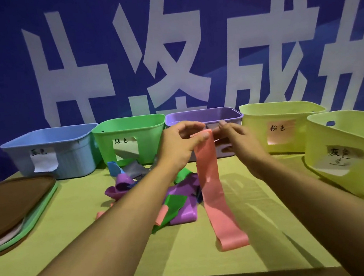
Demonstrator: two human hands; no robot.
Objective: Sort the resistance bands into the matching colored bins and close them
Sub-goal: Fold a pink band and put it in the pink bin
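A long pink band (216, 193) hangs from both hands in front of the purple bin (230, 111). My left hand (182, 144) pinches its top edge and my right hand (236, 137) pinches the same edge from the right. Its lower loop hangs near the table at the front. Under my arms lies a pile of bands (177, 198) in purple, green, blue, grey and pink. Along the back stand a blue bin (48, 153), a green bin (130, 140), the purple bin, and a yellow-green bin labelled pink (284, 129). A yellow-green bin labelled grey (354, 152) stands at right.
A stack of lids (12, 213), brown on top with a green one beneath, lies at the left on the yellow-green table (76, 221). A blue banner with large white characters (164, 47) hangs behind the bins.
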